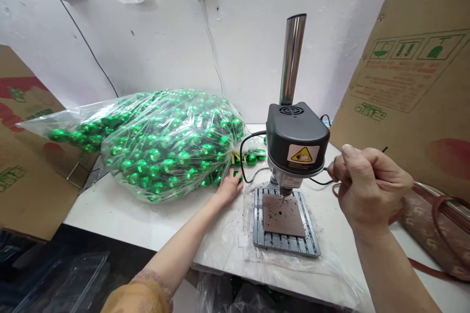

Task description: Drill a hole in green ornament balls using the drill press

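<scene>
At the tied end of a clear plastic bag (172, 146) full of shiny green faceted balls, my left hand (230, 187) has its fingers curled round a green ball (238, 175), which shows only in part. My right hand (370, 188) is closed at the right side of a small black drill press (297, 137), around its feed handle; most of the handle is hidden by the fingers. Under the bit, a brown square board (282, 220) with a small hole lies on the slotted grey base (312, 247), dark shavings scattered over it. No ball sits there.
Loose green balls (251, 159) lie between bag and drill press. Cardboard boxes stand left (25, 156) and right (414, 73). A patterned bag (436, 234) with brown straps rests at right. Black cable (241, 156) loops beside the drill. Plastic film (223, 249) covers the table's front edge.
</scene>
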Action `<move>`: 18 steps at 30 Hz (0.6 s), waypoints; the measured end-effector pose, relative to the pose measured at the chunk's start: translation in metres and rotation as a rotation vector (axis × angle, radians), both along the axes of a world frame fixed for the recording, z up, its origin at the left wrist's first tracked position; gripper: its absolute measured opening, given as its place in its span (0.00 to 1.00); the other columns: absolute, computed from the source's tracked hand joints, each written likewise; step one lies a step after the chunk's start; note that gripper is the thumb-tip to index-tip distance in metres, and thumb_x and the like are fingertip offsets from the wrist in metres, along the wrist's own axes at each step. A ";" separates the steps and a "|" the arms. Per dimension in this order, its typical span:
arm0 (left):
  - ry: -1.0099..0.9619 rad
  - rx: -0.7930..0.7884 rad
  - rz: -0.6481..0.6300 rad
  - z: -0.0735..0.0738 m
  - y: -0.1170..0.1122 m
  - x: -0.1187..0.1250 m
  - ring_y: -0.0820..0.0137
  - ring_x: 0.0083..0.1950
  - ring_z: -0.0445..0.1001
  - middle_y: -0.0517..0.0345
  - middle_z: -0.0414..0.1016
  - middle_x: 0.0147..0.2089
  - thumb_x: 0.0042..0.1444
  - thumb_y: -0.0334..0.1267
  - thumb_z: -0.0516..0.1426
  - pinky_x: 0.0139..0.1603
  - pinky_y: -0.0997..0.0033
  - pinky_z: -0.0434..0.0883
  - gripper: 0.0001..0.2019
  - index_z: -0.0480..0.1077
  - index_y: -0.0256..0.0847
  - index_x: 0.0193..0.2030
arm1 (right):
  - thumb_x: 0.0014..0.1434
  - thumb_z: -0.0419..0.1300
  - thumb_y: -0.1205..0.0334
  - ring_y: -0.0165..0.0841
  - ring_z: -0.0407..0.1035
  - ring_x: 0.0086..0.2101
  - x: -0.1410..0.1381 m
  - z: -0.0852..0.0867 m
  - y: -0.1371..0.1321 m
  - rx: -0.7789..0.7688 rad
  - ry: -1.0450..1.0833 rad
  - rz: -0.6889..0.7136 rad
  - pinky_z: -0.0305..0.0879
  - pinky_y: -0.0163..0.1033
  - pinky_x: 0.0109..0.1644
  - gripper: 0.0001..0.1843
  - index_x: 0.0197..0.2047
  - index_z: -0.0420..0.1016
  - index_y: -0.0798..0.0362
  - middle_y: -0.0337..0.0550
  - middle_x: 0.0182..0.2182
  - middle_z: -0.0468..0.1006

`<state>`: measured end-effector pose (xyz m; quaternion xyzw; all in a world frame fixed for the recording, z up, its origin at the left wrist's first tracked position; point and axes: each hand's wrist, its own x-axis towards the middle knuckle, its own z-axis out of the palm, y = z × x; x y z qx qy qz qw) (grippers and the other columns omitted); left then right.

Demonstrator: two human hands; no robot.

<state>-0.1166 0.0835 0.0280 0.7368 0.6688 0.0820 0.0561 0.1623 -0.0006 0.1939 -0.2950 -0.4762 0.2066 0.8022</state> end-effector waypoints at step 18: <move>-1.721 0.076 0.125 0.019 -0.128 0.034 0.65 0.43 0.79 0.55 0.74 0.49 0.57 0.54 0.65 0.48 0.56 0.79 0.28 0.63 0.49 0.59 | 0.56 0.66 0.61 0.22 0.55 0.14 0.000 0.001 0.007 0.088 0.010 0.009 0.53 0.36 0.20 0.23 0.17 0.58 0.51 0.28 0.11 0.56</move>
